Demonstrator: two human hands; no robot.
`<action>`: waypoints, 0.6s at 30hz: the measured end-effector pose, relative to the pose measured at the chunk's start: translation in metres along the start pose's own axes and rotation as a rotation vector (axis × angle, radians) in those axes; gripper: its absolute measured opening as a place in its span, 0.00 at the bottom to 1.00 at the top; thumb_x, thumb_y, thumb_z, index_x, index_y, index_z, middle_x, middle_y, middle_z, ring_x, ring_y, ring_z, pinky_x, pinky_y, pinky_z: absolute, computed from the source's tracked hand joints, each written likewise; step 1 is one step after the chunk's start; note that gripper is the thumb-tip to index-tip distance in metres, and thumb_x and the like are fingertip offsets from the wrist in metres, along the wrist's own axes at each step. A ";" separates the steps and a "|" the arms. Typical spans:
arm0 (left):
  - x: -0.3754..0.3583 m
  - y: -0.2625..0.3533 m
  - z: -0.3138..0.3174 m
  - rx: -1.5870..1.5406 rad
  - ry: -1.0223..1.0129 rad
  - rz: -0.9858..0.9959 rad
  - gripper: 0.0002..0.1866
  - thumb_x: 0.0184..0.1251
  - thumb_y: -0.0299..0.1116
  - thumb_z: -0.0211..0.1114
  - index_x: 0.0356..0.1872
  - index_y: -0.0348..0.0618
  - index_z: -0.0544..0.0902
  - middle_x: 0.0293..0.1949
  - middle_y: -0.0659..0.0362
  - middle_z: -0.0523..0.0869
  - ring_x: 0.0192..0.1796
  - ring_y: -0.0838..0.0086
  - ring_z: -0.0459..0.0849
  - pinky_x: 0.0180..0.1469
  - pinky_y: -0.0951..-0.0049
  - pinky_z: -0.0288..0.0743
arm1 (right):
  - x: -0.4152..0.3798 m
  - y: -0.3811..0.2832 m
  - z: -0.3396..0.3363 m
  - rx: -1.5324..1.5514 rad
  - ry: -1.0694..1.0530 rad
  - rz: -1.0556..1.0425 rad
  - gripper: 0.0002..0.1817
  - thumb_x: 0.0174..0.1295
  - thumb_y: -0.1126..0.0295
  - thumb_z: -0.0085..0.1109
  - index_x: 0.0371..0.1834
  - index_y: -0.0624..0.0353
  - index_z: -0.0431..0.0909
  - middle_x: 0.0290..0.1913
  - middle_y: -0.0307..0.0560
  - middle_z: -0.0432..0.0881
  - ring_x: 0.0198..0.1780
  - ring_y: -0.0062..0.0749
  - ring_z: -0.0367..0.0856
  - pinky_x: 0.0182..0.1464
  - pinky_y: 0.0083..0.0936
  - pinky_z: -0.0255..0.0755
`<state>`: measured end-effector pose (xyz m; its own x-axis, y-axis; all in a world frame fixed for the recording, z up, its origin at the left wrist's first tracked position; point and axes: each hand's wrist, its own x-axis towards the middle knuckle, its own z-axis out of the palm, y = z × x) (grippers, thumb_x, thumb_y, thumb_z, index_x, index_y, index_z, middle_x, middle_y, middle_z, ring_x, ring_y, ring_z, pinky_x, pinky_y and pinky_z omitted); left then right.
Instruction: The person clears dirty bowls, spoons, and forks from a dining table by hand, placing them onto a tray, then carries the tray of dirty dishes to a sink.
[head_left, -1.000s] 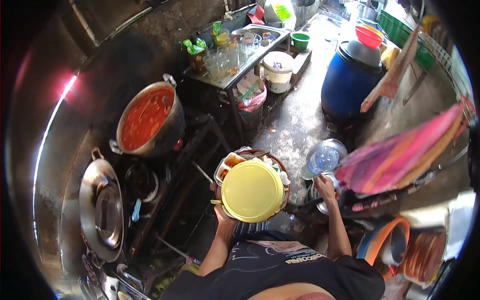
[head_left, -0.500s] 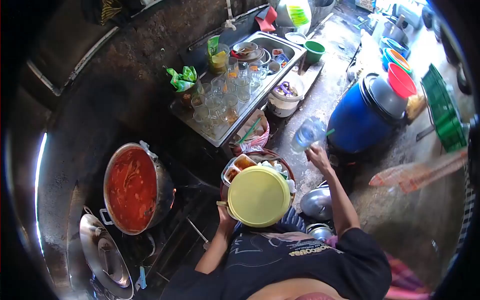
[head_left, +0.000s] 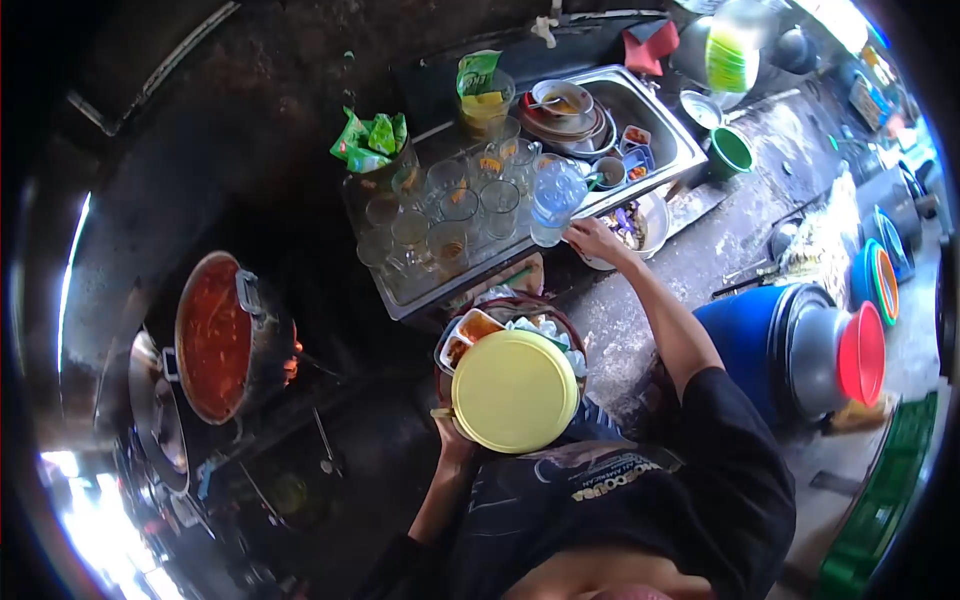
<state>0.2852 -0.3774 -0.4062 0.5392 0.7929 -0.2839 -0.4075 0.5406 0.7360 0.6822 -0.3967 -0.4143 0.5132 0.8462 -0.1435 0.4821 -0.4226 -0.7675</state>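
Observation:
My right hand (head_left: pixel 595 242) is closed on a clear cup (head_left: pixel 557 205) with a green straw, held over the front edge of the sink counter. Close to the cup, several used glass mugs (head_left: pixel 458 208) crowd the drainboard. In front of my body, my left hand (head_left: pixel 455 442) holds a dark reddish round tray (head_left: pixel 440 385) from its near left side, its fingers partly hidden. On the tray are a yellow lidded container (head_left: pixel 515 390), a small white dish of red sauce (head_left: pixel 478 327) and crumpled tissues (head_left: pixel 548 330).
Stacked dishes (head_left: pixel 568 120) fill part of the metal sink (head_left: pixel 690 140). Below stands a white waste bucket (head_left: pixel 655 225). A large pot of red stew (head_left: pixel 215 335) sits over a flame at left. A blue barrel (head_left: pixel 745 335) stands at right, and a green bucket (head_left: pixel 733 148) beyond the sink.
My right hand has carried the clear cup from over the floor to the sink counter's edge, toward the mugs. The view has turned right. My left hand still holds the tray.

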 end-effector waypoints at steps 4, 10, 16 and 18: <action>0.003 -0.044 0.011 -0.043 0.067 -0.010 0.29 0.66 0.52 0.43 0.51 0.36 0.75 0.44 0.53 0.82 0.43 0.69 0.82 0.45 0.70 0.77 | 0.038 0.019 -0.014 0.087 -0.169 -0.030 0.17 0.57 0.61 0.52 0.17 0.62 0.73 0.16 0.39 0.73 0.21 0.22 0.71 0.26 0.22 0.64; 0.006 -0.083 0.026 -0.067 0.110 -0.009 0.28 0.66 0.52 0.43 0.49 0.35 0.75 0.43 0.53 0.82 0.42 0.69 0.82 0.43 0.71 0.78 | 0.076 0.028 -0.018 0.061 -0.253 -0.130 0.17 0.56 0.60 0.54 0.24 0.65 0.76 0.18 0.45 0.77 0.23 0.28 0.77 0.28 0.26 0.69; 0.019 -0.100 0.022 -0.055 0.061 -0.035 0.27 0.66 0.51 0.43 0.48 0.34 0.76 0.42 0.54 0.82 0.40 0.69 0.83 0.42 0.71 0.78 | 0.102 0.045 -0.016 -0.015 -0.305 -0.193 0.16 0.56 0.60 0.54 0.27 0.66 0.77 0.18 0.46 0.78 0.23 0.32 0.79 0.29 0.28 0.72; 0.023 -0.102 0.024 -0.025 0.093 -0.034 0.27 0.65 0.49 0.44 0.46 0.34 0.77 0.40 0.54 0.83 0.39 0.69 0.83 0.41 0.71 0.78 | 0.110 0.047 -0.015 -0.012 -0.309 -0.188 0.16 0.57 0.61 0.54 0.27 0.67 0.76 0.21 0.48 0.80 0.24 0.31 0.81 0.30 0.27 0.74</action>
<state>0.3573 -0.4212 -0.4732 0.4826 0.7962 -0.3648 -0.4095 0.5733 0.7096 0.7718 -0.3280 -0.4571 0.1762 0.9670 -0.1840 0.5567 -0.2520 -0.7916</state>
